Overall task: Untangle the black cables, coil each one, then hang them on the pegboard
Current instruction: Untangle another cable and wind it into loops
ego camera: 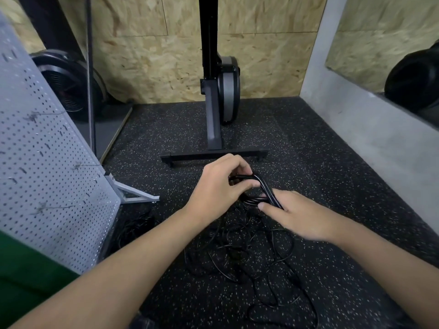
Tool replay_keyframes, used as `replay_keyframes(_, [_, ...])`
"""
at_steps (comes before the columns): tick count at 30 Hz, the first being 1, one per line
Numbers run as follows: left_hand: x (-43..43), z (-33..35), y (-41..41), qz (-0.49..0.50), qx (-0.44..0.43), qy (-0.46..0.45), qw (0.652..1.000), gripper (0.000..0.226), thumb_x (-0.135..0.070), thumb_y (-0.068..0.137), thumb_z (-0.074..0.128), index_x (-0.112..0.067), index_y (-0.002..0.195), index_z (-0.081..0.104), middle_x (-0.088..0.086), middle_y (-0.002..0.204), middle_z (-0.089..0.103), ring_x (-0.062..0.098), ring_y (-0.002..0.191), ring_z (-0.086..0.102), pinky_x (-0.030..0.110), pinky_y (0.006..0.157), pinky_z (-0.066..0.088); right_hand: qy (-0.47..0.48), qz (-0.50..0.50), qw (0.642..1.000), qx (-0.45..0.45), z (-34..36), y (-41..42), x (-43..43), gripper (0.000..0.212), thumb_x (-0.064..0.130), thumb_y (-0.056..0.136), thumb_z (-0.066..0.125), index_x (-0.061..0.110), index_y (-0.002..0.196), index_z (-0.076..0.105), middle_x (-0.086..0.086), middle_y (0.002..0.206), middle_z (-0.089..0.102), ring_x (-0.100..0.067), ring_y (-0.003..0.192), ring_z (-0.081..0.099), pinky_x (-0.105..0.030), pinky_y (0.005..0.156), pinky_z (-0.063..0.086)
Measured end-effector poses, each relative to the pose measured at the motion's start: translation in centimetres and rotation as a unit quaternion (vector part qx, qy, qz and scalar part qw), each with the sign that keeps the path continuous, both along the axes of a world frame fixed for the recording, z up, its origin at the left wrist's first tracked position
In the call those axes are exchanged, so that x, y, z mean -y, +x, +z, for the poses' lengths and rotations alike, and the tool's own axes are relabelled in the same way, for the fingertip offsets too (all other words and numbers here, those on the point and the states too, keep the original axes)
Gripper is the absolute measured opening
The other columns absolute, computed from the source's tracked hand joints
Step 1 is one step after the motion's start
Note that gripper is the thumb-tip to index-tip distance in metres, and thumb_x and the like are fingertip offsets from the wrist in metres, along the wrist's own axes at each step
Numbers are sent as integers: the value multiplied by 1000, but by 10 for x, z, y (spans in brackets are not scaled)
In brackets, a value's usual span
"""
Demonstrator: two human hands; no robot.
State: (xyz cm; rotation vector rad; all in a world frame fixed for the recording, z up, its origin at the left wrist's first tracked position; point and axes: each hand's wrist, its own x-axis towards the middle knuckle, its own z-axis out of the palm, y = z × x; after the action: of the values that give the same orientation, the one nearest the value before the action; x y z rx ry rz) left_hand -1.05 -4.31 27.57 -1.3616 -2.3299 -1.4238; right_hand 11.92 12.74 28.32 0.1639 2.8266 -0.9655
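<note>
Left hand [221, 186] and right hand [297, 217], close together, both grip one black coil [265, 189]. One cable tangle [234, 254] sprawls beneath them on speckled rubber floor [332, 162]; one pegboard [47, 162] leans left of them.

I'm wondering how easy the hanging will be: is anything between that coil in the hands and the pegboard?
Nothing visible blocks it. The coil, held by the left hand and right hand, has open air toward the pegboard on the left. Only the tangle lies beneath it.
</note>
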Motion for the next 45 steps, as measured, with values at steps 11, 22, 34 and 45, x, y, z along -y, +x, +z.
replay_keyframes(11, [23,-15,-27,-14,201,-99,975,25,-51,104,57,-33,106,74,-23,95,74,-5,93,66,25,86,49,-130,-30,990,-35,6,-1,-19,26,39,108,48,24,92,62,7,70,52,-18,64,55,-56,69,52])
replay_keyframes(22, [0,-13,-15,38,306,46,950,16,-24,101,69,-13,99,82,6,90,81,23,87,77,38,86,63,-148,-101,980,-82,-10,-9,-9,19,38,107,49,35,111,67,17,105,74,-1,93,69,-39,84,61])
replay_keyframes(34, [-22,6,3,93,518,193,828,20,-17,95,76,3,90,77,19,92,79,29,81,78,33,74,65,-283,-134,947,-79,-16,-22,3,17,27,109,50,23,118,64,4,94,78,-9,90,75,-36,85,61])
replay_keyframes(45, [-17,-21,1,-98,373,-97,918,24,-25,105,54,-16,120,70,4,114,77,23,108,72,36,98,55,-447,-223,860,-105,-6,-22,-10,25,20,109,53,4,99,69,-4,78,66,-21,73,63,-38,75,56])
